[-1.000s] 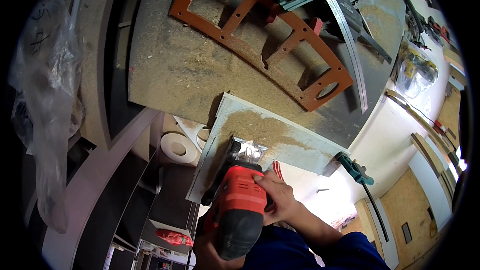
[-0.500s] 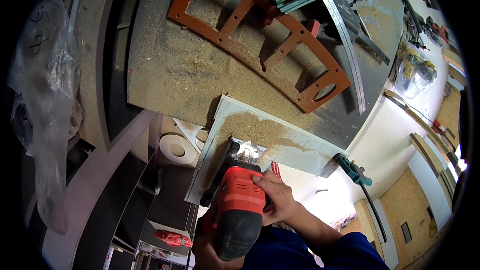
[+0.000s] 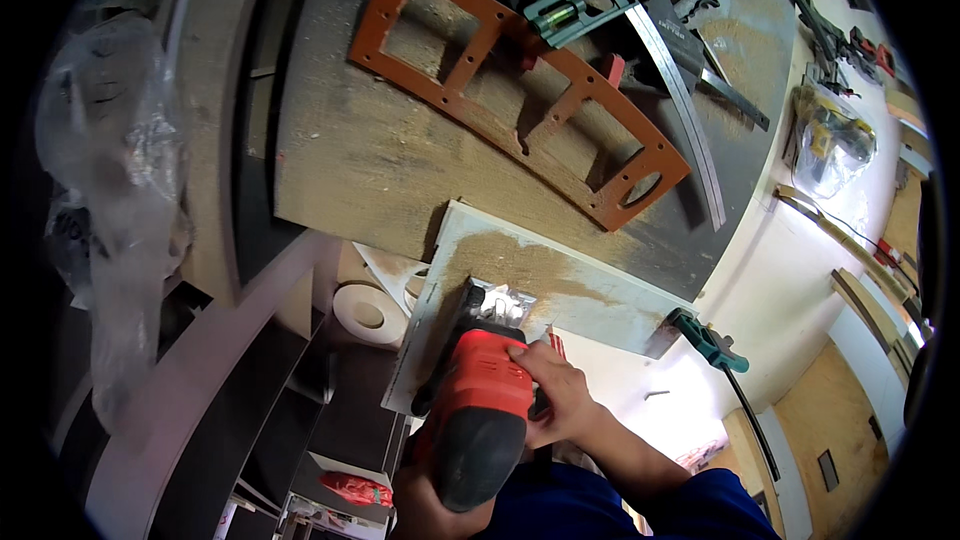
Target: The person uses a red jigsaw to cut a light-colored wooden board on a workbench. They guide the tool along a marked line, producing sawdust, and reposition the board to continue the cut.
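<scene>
A red and black jigsaw [image 3: 484, 380] rests with its metal base on a pale board [image 3: 590, 312], near the board's left side. From below, my left hand [image 3: 428, 506] wraps round the jigsaw's rear body, its fingers partly hidden by the tool. On the jigsaw's right side, my right hand [image 3: 562, 390] is closed, with the thumb over the red housing. Sawdust [image 3: 500, 258] lies thick across the board ahead of the tool. The blade and the cutting spot are hidden by the jigsaw. At the right end, a green and black clamp [image 3: 708, 340] grips the board.
Beyond the board, a dusty worktable [image 3: 350, 165] carries an orange template with cut-outs [image 3: 455, 90], a green-headed combination square [image 3: 570, 10] and a dark power tool [image 3: 665, 50]. A tape roll [image 3: 370, 313] sits at left below the table. Clear plastic sheeting [image 3: 125, 190] hangs far left.
The whole view has shifted slightly, so the table and board appear a little farther right. Both hands keep their hold on the jigsaw, which has barely moved over the board.
</scene>
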Tool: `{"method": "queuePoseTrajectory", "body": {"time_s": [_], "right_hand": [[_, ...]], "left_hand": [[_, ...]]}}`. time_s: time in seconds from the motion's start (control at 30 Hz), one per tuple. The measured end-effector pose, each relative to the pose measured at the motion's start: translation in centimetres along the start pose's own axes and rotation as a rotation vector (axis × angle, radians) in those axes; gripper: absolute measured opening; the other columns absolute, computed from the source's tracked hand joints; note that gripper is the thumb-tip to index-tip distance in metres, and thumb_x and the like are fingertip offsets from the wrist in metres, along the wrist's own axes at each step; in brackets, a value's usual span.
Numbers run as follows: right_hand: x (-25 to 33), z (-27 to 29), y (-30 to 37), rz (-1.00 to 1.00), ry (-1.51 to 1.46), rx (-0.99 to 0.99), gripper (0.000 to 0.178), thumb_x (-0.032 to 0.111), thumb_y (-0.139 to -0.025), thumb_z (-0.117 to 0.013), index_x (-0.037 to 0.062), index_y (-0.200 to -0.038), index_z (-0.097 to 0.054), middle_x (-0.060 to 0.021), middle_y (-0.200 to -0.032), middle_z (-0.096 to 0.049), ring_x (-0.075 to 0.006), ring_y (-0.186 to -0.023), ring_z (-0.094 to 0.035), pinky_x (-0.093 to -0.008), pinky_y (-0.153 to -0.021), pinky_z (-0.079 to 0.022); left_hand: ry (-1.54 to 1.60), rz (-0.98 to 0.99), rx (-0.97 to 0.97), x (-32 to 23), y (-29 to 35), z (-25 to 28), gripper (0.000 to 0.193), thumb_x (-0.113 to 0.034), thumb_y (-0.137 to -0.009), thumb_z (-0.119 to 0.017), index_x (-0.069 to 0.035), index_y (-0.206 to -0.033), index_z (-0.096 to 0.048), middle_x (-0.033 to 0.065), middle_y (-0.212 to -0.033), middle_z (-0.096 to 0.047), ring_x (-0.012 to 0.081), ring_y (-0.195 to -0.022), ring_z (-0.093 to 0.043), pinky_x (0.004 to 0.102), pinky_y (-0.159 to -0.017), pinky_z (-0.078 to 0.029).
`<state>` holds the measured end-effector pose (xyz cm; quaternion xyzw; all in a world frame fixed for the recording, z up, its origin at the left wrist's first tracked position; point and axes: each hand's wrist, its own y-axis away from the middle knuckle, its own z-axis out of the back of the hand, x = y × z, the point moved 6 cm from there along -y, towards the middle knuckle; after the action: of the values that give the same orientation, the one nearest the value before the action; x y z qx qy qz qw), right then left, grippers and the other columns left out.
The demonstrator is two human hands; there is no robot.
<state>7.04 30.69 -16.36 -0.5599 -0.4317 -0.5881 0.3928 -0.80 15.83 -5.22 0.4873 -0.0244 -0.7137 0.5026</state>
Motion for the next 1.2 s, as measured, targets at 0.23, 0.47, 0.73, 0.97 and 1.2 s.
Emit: {"method": "queuePoseTrajectory", "body": {"time_s": [0.23, 0.47, 0.73, 0.97, 1.2], "right_hand": [[-0.2, 0.1, 0.8, -0.098, 0.161, 0.009, 0.082, 0.018, -0.067, -0.082, -0.002, -0.14, -0.051, -0.0231, -0.121, -0.066, -0.0365, -0.096, -0.065, -0.0411, -0.088, -0.052], [-0.2, -0.5, 1.1, -0.067, 0.033, -0.017, 0.093, 0.019, -0.07, -0.086, 0.0011, -0.151, -0.043, -0.0245, -0.13, -0.064, -0.0363, -0.106, -0.069, -0.0402, -0.091, -0.054], [0.4, -3.1, 3.8, -0.037, 0.23, 0.095, 0.095, 0.029, -0.075, -0.089, 0.0068, -0.154, -0.041, -0.022, -0.131, -0.063, -0.0348, -0.114, -0.067, -0.0421, -0.093, -0.053], [1.8, -6.8, 7.6, -0.142, 0.223, 0.194, 0.092, 0.032, -0.079, -0.086, 0.0023, -0.153, -0.04, -0.0225, -0.132, -0.064, -0.0387, -0.116, -0.064, -0.0448, -0.102, -0.048], [3.1, -11.2, 12.9, -0.063, 0.112, 0.154, 0.097, 0.017, -0.084, -0.083, 0.0022, -0.161, -0.026, -0.0226, -0.117, -0.066, -0.0291, -0.101, -0.071, -0.0402, -0.091, -0.057]], "left_hand": [[0.082, 0.155, 0.052, 0.6, -0.2, -0.3, 0.04, -0.014, -0.073, -0.081, 0.0, -0.109, -0.069, 0.0203, -0.09, -0.074, 0.0315, -0.087, -0.076, 0.0402, -0.075, -0.059], [0.157, 0.213, 0.07, 3.2, 0.0, -1.1, 0.03, -0.009, -0.077, -0.072, 0.002, -0.105, -0.071, 0.0202, -0.085, -0.073, 0.0304, -0.084, -0.077, 0.0404, -0.074, -0.058], [0.08, 0.121, 0.107, 3.7, 3.0, 1.1, 0.042, -0.019, -0.081, -0.074, 0.0, -0.118, -0.068, 0.0275, -0.094, -0.073, 0.0431, -0.1, -0.071, 0.0465, -0.083, -0.057], [0.017, 0.212, 0.051, 6.8, 7.8, 1.9, 0.027, -0.018, -0.079, -0.078, -0.001, -0.1, -0.075, 0.0214, -0.088, -0.075, 0.0328, -0.091, -0.077, 0.0426, -0.079, -0.058], [0.1, 0.151, -0.043, 10.0, 14.4, 2.1, 0.027, -0.022, -0.08, -0.077, 0.001, -0.093, -0.074, 0.0235, -0.081, -0.073, 0.0363, -0.088, -0.076, 0.0452, -0.072, -0.057]]}}
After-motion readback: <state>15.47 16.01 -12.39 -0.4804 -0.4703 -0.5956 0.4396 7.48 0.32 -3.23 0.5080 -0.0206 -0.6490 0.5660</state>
